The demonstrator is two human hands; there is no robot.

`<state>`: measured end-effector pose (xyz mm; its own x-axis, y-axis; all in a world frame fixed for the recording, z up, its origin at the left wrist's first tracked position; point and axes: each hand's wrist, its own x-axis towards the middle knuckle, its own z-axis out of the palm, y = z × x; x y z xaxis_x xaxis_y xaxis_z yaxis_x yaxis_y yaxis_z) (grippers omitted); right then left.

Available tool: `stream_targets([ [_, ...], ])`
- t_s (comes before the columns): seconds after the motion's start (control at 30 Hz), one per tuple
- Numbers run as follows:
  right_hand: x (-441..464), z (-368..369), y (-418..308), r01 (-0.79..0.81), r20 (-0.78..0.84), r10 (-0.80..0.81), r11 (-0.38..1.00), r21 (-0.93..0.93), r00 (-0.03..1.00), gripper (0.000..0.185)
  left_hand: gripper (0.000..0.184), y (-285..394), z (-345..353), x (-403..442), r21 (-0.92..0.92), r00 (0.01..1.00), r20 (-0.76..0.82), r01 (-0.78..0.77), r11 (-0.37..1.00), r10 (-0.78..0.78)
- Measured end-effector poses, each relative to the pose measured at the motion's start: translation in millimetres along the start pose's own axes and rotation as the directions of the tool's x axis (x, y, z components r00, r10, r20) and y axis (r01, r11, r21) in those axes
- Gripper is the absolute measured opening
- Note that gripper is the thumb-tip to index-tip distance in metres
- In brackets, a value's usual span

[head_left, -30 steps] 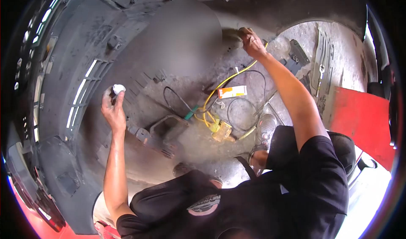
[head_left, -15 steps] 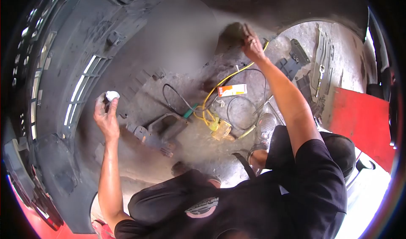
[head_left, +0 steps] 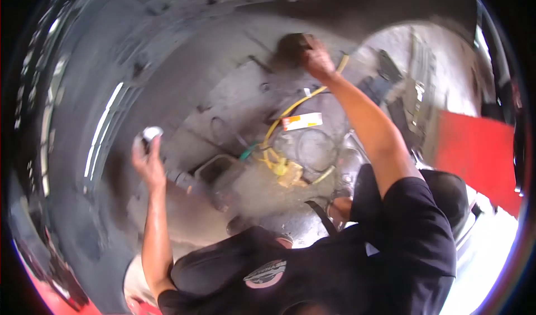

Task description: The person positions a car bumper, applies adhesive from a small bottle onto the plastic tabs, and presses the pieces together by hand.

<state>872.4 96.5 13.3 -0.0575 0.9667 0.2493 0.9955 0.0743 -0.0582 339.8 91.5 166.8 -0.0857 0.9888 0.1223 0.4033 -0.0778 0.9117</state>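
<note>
My left hand (head_left: pixel 148 159) is closed round a small white object (head_left: pixel 152 132), which shows between the fingertips and thumb. My right hand (head_left: pixel 318 58) is stretched forward near a dark round shape (head_left: pixel 291 47); its fingers are smeared by motion, and whether it holds anything is unclear. A large dark grey panel (head_left: pixel 78 108) with slots curves along the left and far side. Below my right hand runs a yellow cable (head_left: pixel 290 109), beside an orange and white box (head_left: pixel 302 121) on the floor.
A yellow block (head_left: pixel 290 175) and a green connector (head_left: pixel 248 151) lie among cables on the floor. Long metal parts (head_left: pixel 419 92) are at the right, near a red panel (head_left: pixel 474 159). My shoe (head_left: pixel 350 167) stands beside the cables.
The view has shifted and blurred. My right hand has moved left along with the dark shape beside it. My left hand moved left, then back right, still with the white object.
</note>
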Motion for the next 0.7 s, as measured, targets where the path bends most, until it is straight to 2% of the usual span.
stream_targets([
  [0.03, 2.2, -6.8, -0.6, -0.075, 0.152, 0.056, 0.990, 0.121, 0.987, 0.035, 0.027, -2.0, -3.2, 0.2, 0.136, 1.000, 0.012, 0.010, 0.991, -0.012],
  [0.07, 6.8, -21.6, 5.9, -0.055, 0.259, 0.009, 0.984, 0.168, 0.966, 0.034, 0.027, -5.9, -0.9, -1.2, 0.071, 0.998, 0.003, 0.067, 0.995, -0.067],
  [0.1, 11.5, -37.2, 12.5, -0.046, 0.362, -0.037, 0.975, 0.218, 0.931, 0.035, 0.027, 8.4, 3.1, -2.9, 0.135, 0.996, 0.059, 0.065, 0.989, -0.073],
  [0.13, 11.5, -91.3, 18.7, 0.293, 0.505, -0.302, 0.951, 0.101, 0.808, 0.035, 0.027, 3.2, 2.9, -2.8, 0.105, 0.994, 0.110, 0.013, 0.994, -0.024],
  [0.2, 8.0, -193.3, 54.2, 0.359, 0.634, -0.400, 0.912, 0.201, 0.662, 0.034, 0.030, -7.4, 2.3, -1.2, 0.049, 0.985, 0.167, -0.047, 0.998, 0.038],
  [0.23, -12.4, -231.5, 72.8, 0.380, 0.679, -0.448, 0.888, 0.260, 0.582, 0.035, 0.032, -10.6, 2.1, -0.1, 0.086, 0.977, 0.199, -0.089, 0.992, 0.070],
  [0.3, -74.5, -281.9, 138.7, 0.298, 0.498, -0.344, 0.939, 0.171, 0.796, 0.035, 0.034, -13.7, 13.9, 9.2, 0.151, 0.961, 0.266, -0.124, 0.981, 0.081],
  [0.33, -112.1, -298.2, 174.5, 0.152, 0.513, -0.150, 0.988, 0.039, 0.845, 0.029, 0.034, -12.3, 20.8, 13.4, 0.185, 0.959, 0.278, -0.116, 0.976, 0.061],
  [0.37, -158.0, -312.1, 201.5, 0.018, 0.340, -0.023, 1.000, 0.016, 0.940, 0.030, 0.035, -6.8, 27.2, 20.2, 0.226, 0.958, 0.283, -0.109, 0.968, 0.042],
  [0.4, -200.0, -316.5, 238.0, -0.213, 0.442, 0.249, 0.968, -0.130, 0.862, 0.031, 0.034, 3.5, 35.9, 27.0, 0.191, 0.952, 0.302, -0.112, 0.975, 0.050],
  [0.43, -267.4, -312.2, 275.5, -0.303, 0.290, 0.352, 0.932, -0.201, 0.890, 0.028, 0.034, 15.3, 46.7, 31.8, 0.159, 0.942, 0.332, -0.112, 0.981, 0.053],
  [0.5, -354.5, -323.5, 259.6, -0.608, 0.161, 0.693, 0.703, -0.370, 0.703, 0.023, 0.035, 35.9, 62.8, 40.2, 0.105, 0.915, 0.400, -0.106, 0.989, 0.055],
  [0.57, -438.6, -319.4, 255.7, -0.640, 0.318, 0.826, 0.563, -0.523, 0.466, 0.019, 0.036, 55.7, 80.2, 48.4, 0.109, 0.881, 0.463, -0.161, 0.981, 0.093],
  [0.63, -536.4, -288.4, 272.4, -0.718, 0.194, 0.894, 0.442, -0.538, 0.404, 0.013, 0.036, 68.9, 97.6, 52.7, 0.133, 0.867, 0.488, -0.185, 0.974, 0.099],
  [0.7, -561.5, -274.5, 268.5, -0.748, 0.132, 0.936, 0.341, -0.569, 0.327, 0.015, 0.036, 76.9, 115.1, 55.5, 0.188, 0.862, 0.504, -0.181, 0.965, 0.063],
])
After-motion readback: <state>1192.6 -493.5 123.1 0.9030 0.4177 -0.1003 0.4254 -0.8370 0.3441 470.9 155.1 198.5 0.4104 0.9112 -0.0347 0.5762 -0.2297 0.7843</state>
